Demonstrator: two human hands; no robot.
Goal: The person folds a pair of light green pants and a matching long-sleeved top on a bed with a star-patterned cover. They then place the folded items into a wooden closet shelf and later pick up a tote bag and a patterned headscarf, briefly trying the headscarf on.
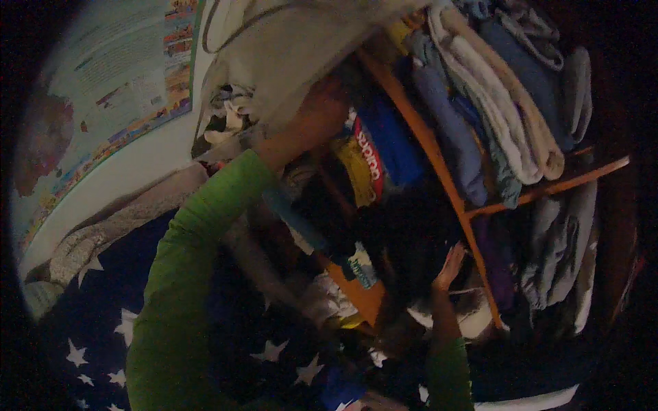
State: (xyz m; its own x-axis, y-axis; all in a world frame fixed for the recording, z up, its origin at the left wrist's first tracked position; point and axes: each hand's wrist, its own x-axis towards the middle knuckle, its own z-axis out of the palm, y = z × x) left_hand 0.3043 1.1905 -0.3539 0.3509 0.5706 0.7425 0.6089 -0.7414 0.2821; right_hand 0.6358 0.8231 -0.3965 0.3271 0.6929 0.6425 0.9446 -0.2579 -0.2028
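In a green sleeve, my left hand [326, 105] reaches up under the edge of a large beige cloth [288, 56]. Its fingers are lost in the dark, so any grip cannot be made out. Just right of that hand lie a yellow packet with a red band of writing [360, 164] and a blue item [393, 144]. Lower right, my right hand [450, 266] has straight fingers near a wooden shelf board [429, 138], with nothing visible in them. Whether the fingertips touch the board cannot be told. A pale, shallow object [473, 313] sits beside my right wrist.
Stacked folded clothes [493, 97] fill the compartment at upper right, and grey folded clothes [552, 257] the one below a cross board [550, 187]. A small packet [362, 267] rests by an orange-brown panel [360, 293]. Star-patterned dark fabric [270, 352] lies at lower left, a printed poster [118, 67] above.
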